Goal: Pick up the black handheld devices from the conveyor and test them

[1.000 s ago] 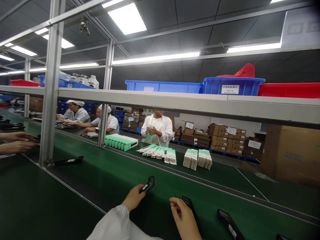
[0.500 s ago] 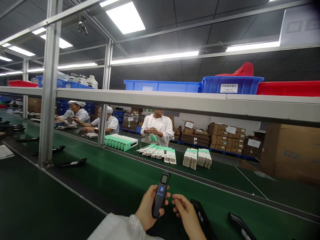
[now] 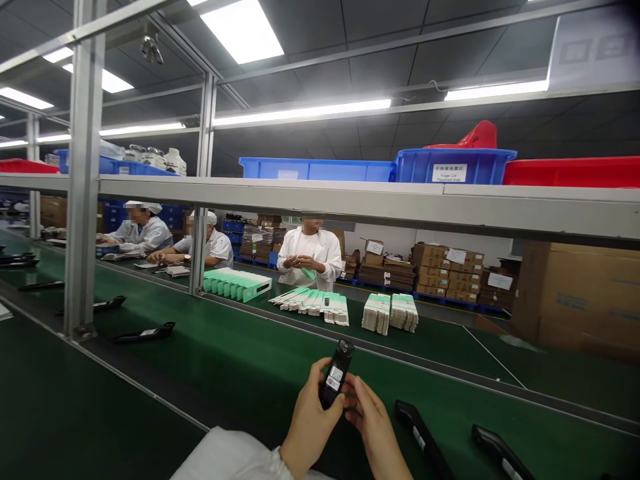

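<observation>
My left hand (image 3: pixel 310 417) grips a slim black handheld device (image 3: pixel 341 360), held upright with a slight tilt above the green belt. Its back faces me, showing white printed labels; the screen side is hidden. Close against the device's right edge is my right hand (image 3: pixel 374 423), fingers loosely bent and apart. I cannot tell whether its fingertips touch the device. To the right of my hands lie a similar black device (image 3: pixel 423 437) and another black device (image 3: pixel 500 453), both on the belt with white labels up.
More black devices (image 3: pixel 145 333) lie along the belt (image 3: pixel 240 373) to the left. Across it are green-and-white cartons (image 3: pixel 377 313) and a co-worker in white (image 3: pixel 323 253). A metal post (image 3: pixel 83 200) and a shelf (image 3: pixel 350 200) with blue bins (image 3: pixel 450 163) frame the view.
The device has been turned over: its screen and blue-marked front faced me before, now its labelled back does. My right hand has come closer to it. The view has shifted slightly.
</observation>
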Motion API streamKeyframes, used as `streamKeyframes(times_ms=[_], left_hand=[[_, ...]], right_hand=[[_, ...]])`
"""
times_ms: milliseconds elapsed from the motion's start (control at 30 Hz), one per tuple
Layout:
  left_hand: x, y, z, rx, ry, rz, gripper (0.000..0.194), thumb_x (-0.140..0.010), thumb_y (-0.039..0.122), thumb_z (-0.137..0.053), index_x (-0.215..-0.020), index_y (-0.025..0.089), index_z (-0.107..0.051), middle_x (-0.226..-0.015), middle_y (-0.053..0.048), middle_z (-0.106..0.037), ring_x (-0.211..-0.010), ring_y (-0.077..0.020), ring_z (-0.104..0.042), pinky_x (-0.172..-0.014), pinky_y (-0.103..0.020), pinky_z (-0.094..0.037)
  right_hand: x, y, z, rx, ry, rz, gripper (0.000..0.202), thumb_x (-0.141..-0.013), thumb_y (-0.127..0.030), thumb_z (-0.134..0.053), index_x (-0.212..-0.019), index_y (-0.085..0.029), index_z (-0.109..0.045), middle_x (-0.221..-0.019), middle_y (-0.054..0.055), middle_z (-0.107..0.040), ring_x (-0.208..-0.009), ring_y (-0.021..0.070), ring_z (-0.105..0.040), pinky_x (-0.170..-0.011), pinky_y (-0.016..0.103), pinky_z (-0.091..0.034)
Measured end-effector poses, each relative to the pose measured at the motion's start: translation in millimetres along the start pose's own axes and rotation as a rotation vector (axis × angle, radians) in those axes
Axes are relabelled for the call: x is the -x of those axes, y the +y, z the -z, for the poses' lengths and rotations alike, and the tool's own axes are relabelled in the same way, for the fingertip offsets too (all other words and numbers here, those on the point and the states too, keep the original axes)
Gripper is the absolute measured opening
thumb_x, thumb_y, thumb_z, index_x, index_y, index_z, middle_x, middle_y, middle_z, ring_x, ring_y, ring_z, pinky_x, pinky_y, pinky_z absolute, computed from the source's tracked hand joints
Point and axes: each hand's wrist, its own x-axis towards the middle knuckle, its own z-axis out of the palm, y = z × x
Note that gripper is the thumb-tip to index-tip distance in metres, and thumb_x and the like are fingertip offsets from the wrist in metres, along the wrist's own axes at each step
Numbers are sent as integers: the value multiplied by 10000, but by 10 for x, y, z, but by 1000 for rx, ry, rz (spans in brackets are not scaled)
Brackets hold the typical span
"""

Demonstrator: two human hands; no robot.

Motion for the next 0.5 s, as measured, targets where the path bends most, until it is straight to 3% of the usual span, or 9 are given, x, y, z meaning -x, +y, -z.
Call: streamKeyframes(times_ms=[100, 267, 500], left_hand=[[44, 17, -35, -34, -43, -4, 468, -725, 295, -570, -1169, 232, -438, -940, -55, -573, -883, -210, -556, -760, -294, -429], [35, -51, -59, 61, -90, -5, 475, -745, 418, -570, -1170, 239, -456, -857, -23, -553, -812, -185, -545, -740, -291, -428], [-165, -253, 173, 344, 140, 335, 531, -730, 624, -452, -993, 178, -574, -766, 6, -475, -620, -113, -462, -502, -218, -336]], right_hand=[[47, -48, -36, -77, -57, -7, 544, -679, -612, -599, -1027, -198, -660, -1044, 84, -647, -969, 252, -575, -756, 300, -471], [70, -48, -29, -98, -102, -16, 492, -692, -556, -631, -1040, -208, -641, -1054, 72, -638, -984, 247, -562, -758, 299, -466], [77, 6, -9, -59, -127, -7, 453, -705, -573, -607, -966, -204, -629, -933, 56, -656, -867, 205, -581, -711, 300, -464]])
